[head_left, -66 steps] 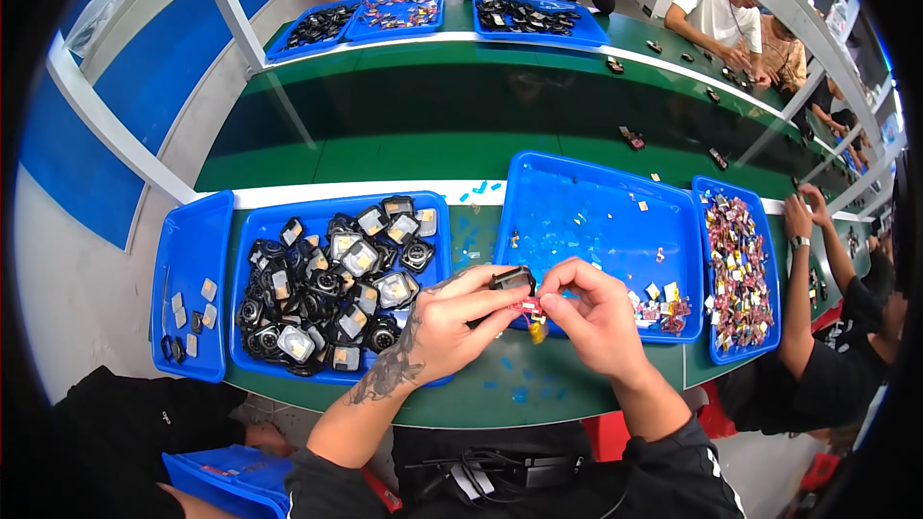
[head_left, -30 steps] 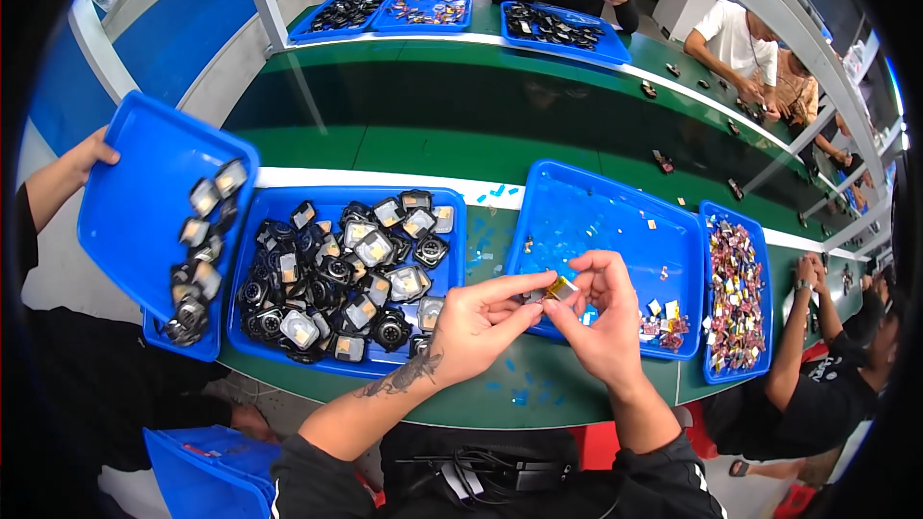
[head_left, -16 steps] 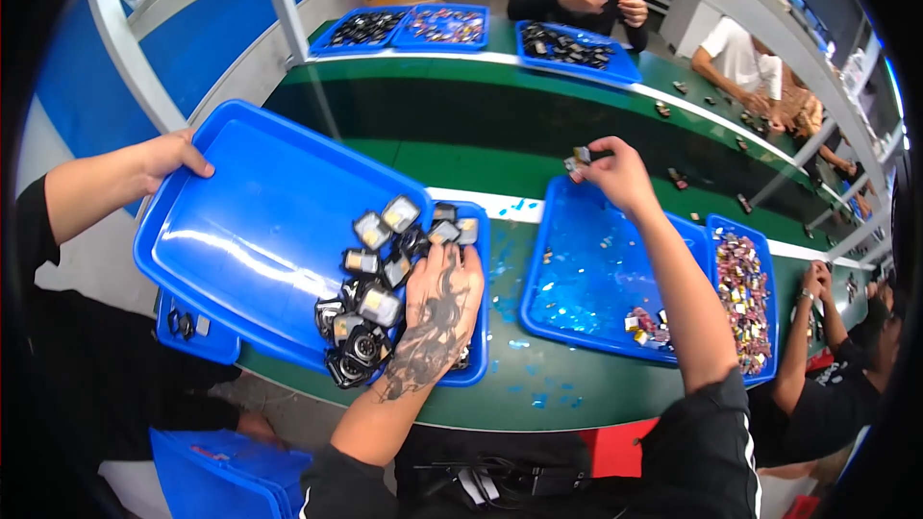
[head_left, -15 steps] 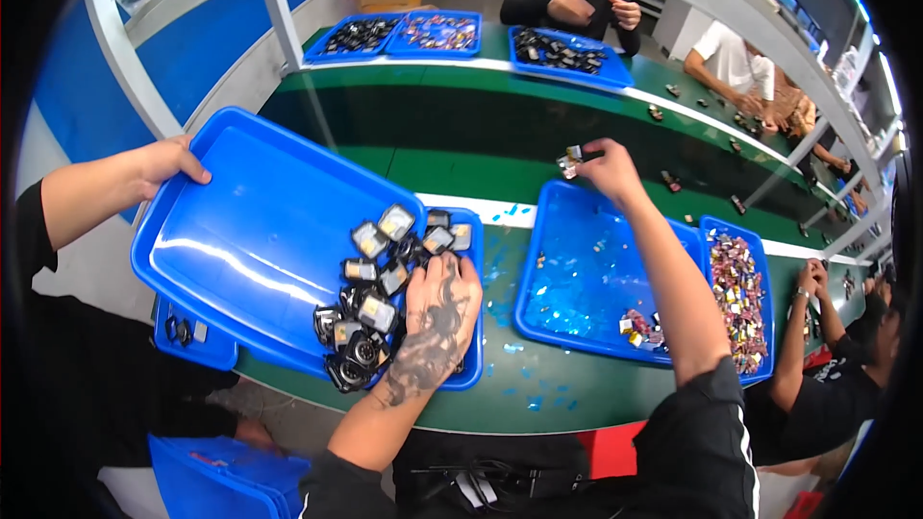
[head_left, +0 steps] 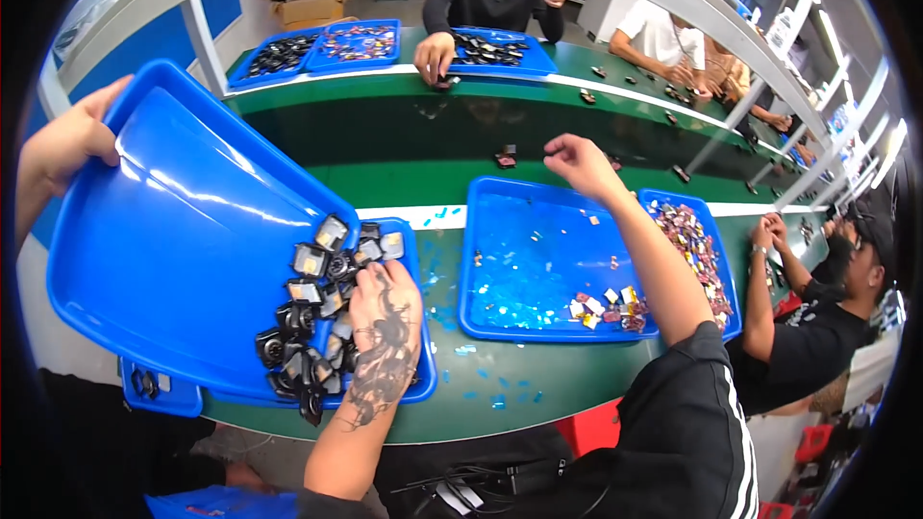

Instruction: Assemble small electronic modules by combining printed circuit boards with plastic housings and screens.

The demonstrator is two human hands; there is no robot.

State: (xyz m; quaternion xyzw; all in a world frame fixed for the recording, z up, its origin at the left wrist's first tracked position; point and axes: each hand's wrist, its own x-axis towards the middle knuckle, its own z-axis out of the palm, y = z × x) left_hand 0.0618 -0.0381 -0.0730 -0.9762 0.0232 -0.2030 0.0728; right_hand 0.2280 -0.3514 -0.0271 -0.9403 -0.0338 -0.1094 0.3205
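Observation:
My left hand (head_left: 386,312), its forearm tattooed, presses bent fingers against a heap of black watch-like cases (head_left: 306,290). Its fingertips are partly hidden among them. The cases slide along the low end of a tilted blue tray (head_left: 192,231), above a second blue tray (head_left: 420,365) on the table. Another person's hand (head_left: 72,139) lifts the tilted tray by its far left edge. Over the green conveyor belt (head_left: 385,178), my right hand (head_left: 582,165) is empty with loosely bent fingers. A small dark part with a pinkish base (head_left: 505,156) lies on the belt left of it.
Right of centre stands a wide blue tray (head_left: 471,298) with scattered small parts. Beside it, a narrower tray (head_left: 735,322) is full of pinkish and yellow parts. Blue film scraps (head_left: 500,399) litter the table. Opposite, a person (head_left: 492,0) works beside filled trays; a metal frame bar (head_left: 207,48) rises at left.
My right hand has let go of the small part, now on the belt. The other person's hand has raised the tray more steeply, and the cases have slid lower. The view has shifted right.

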